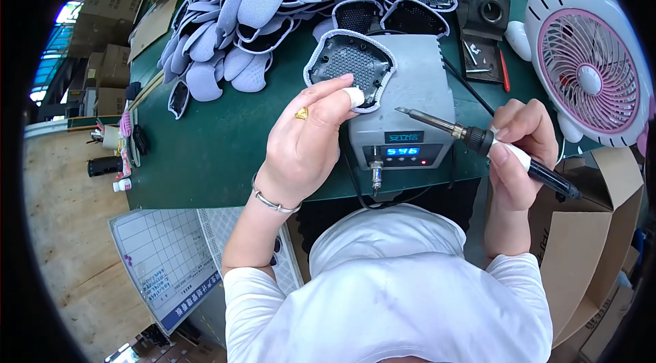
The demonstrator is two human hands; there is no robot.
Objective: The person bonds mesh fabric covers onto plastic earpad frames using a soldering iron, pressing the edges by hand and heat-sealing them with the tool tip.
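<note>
My left hand (307, 134) is closed on the lower edge of a padded cover (352, 62), a black perforated shell with a light grey mesh rim. The inside of the cover faces up, and it hangs over the left edge of a grey soldering station (410, 83) with a lit blue display. White tape wraps the left thumb tip. In my right hand (523, 151) is a soldering iron (478, 137), held like a pen. Its metal tip points left, over the station's top and apart from the cover.
A heap of similar grey covers (263, 4) lies along the far side of the green table (205, 151). A dark iron stand (482, 21) and red-handled tool (505, 69) sit behind the station. A pink-and-white fan (588, 62) stands right, above an open cardboard box (574, 240).
</note>
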